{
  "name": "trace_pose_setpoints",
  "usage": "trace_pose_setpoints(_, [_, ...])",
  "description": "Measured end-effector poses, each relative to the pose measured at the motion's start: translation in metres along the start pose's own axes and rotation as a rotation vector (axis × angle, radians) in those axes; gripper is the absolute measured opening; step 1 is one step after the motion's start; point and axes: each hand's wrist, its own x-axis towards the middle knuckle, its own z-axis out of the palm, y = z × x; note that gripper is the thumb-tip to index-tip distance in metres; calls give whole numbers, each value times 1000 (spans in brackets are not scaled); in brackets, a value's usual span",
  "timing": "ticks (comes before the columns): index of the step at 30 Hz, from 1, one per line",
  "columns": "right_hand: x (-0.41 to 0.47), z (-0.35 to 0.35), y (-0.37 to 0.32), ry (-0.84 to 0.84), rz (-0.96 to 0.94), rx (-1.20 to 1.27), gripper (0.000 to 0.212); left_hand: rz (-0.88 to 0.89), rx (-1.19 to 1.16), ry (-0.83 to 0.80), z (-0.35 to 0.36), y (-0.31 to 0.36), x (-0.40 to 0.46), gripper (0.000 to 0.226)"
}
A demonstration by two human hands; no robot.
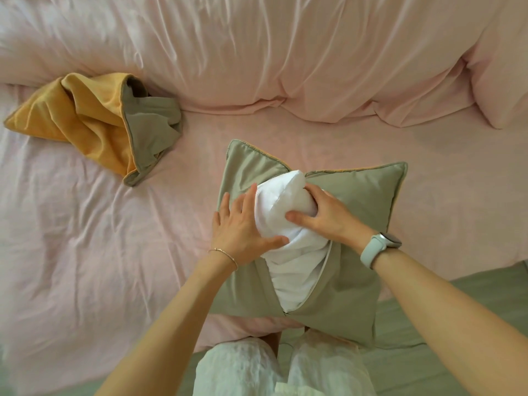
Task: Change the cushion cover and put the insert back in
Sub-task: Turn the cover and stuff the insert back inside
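A sage green cushion cover point(357, 201) lies on the bed in front of me with its zip opening gaping down the middle. A white insert point(288, 247) bulges out of that opening, its upper end bunched up. My right hand point(320, 212) grips the insert's upper end, fingers tucked under the cover's right flap. My left hand point(243, 224) lies flat with fingers spread on the cover's left flap, its thumb pressing the insert's side. A second cover, yellow with a grey-green inside point(94, 121), lies crumpled to the far left, apart from both hands.
A pink duvet point(285, 67) is heaped across the far side, with a pink pillow point(503, 67) at the right. The pink sheet point(71, 224) stretches left. A green sheet point(428, 352) covers the near edge, where my legs in pale trousers point(243, 370) show.
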Motion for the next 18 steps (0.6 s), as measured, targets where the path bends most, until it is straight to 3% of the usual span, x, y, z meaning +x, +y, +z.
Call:
trace_pose_setpoints(4, [-3,9,-4,50,16,9,72,262,-363,319,-15,16,10,77])
trace_pose_setpoints(7, [-15,12,-2,6,2,134,80,231,-275,229,-7,20,14,55])
trace_pose_setpoints(10, [-31,-1,7,-127,6,460,65,179,-288,140,5,11,13,62])
trace_pose_setpoints(13, [-36,-15,18,-57,41,722,45,167,-229,128,13,13,15,69])
trace_pose_setpoints(15, [-34,-15,18,21,43,670,39,154,-174,147,19,16,18,76])
trace_pose_setpoints(18, [-28,-4,18,23,-29,316,41,129,-29,180,29,14,23,79])
